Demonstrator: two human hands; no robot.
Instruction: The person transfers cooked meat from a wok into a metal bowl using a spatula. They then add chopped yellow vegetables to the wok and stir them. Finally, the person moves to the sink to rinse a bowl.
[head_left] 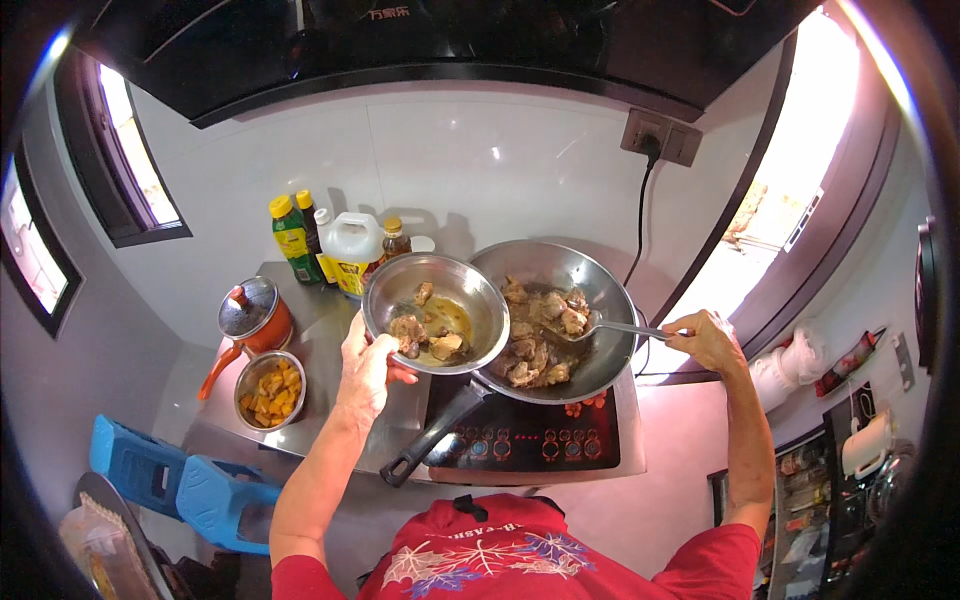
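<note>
My left hand grips the rim of a metal bowl, thumb on the inner side, and holds it up beside the wok. Inside the bowl are a few browned meat pieces and some brownish liquid. A wok with a black handle sits on the cooktop, with chunks of browned meat in it. My right hand is closed around the handle of a metal spoon or ladle. The head of that utensil is among the meat in the wok, partly hidden.
The induction cooktop lies under the wok. To the left stand a bowl of orange-yellow chunks and an orange saucepan with a lid. Bottles and a white jug line the wall. Blue stools stand at lower left.
</note>
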